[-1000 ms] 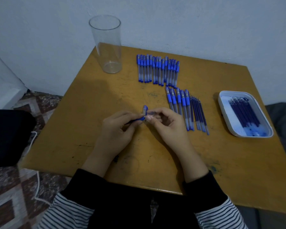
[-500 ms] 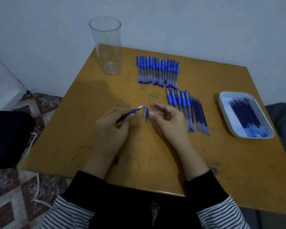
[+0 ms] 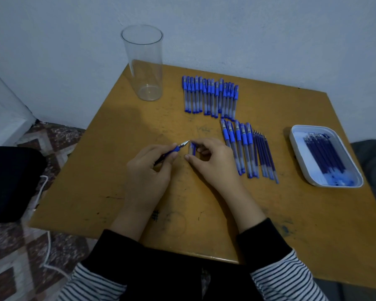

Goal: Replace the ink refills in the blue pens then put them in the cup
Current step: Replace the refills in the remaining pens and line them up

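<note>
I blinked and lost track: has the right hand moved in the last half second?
Yes. The right hand shifted slightly left, away from the short row of pens, fingers curling round the pen cap.

The left hand (image 3: 148, 177) hides most of the pen (image 3: 176, 149). I can't tell whether the right hand (image 3: 213, 161) grips the cap (image 3: 192, 148).

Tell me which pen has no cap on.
The pen in the left hand: its tip is bare, while the rows on the table are all capped.
</note>
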Demonstrator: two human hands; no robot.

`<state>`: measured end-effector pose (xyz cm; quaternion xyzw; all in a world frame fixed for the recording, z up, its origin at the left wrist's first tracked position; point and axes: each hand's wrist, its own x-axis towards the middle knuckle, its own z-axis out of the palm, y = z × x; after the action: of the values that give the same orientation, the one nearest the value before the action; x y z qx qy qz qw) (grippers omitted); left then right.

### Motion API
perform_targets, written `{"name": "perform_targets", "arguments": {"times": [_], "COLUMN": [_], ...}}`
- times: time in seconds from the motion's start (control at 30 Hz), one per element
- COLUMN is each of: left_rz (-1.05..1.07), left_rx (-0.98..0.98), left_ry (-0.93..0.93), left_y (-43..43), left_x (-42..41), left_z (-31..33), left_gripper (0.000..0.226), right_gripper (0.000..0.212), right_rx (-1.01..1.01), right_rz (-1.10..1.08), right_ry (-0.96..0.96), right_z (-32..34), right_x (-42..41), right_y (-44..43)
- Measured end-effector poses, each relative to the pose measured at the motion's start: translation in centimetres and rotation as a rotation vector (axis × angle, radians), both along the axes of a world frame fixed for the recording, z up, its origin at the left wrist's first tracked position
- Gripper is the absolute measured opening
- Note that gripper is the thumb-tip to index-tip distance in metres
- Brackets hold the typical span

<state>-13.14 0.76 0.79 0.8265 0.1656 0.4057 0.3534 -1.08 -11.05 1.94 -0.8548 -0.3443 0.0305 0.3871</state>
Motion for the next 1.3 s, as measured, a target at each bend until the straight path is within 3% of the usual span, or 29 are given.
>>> {"name": "perform_targets", "arguments": {"times": [0.13, 0.3, 0.43, 0.87, 1.3], "left_rz": [-0.004, -0.008, -0.025, -0.073, -0.092], "left_rx": [-0.01, -0.007, -0.045, -0.019, 0.033], "left_ry": [-0.001, 0.0, -0.01, -0.008, -0.022], "left_y": [0.0, 0.0, -0.2, -0.2, 0.3], "left_x": [0.0, -0.1, 0.0, 0.1, 0.1], "left_z": [0.0, -0.1, -0.1, -0.4, -0.7], "left_gripper": [0.018, 0.017, 0.017, 0.018, 0.017], "right_gripper": [0.041, 0.038, 0.039, 0.026, 0.025], "right_rx": [0.155, 0.506, 0.732, 0.938, 0.82], "right_rz": [-0.033, -0.012, 0.01, -0.086, 0.04], "right_ry": [0.113, 0.559, 0.729, 0.687, 0.723], "right_z": [-0.6, 0.0, 0.9, 1.0, 0.3], "right_x": [0.0, -0.1, -0.4, -0.9, -1.6], "right_y": [-0.1, -0.6, -0.9, -0.6, 0.0]}}
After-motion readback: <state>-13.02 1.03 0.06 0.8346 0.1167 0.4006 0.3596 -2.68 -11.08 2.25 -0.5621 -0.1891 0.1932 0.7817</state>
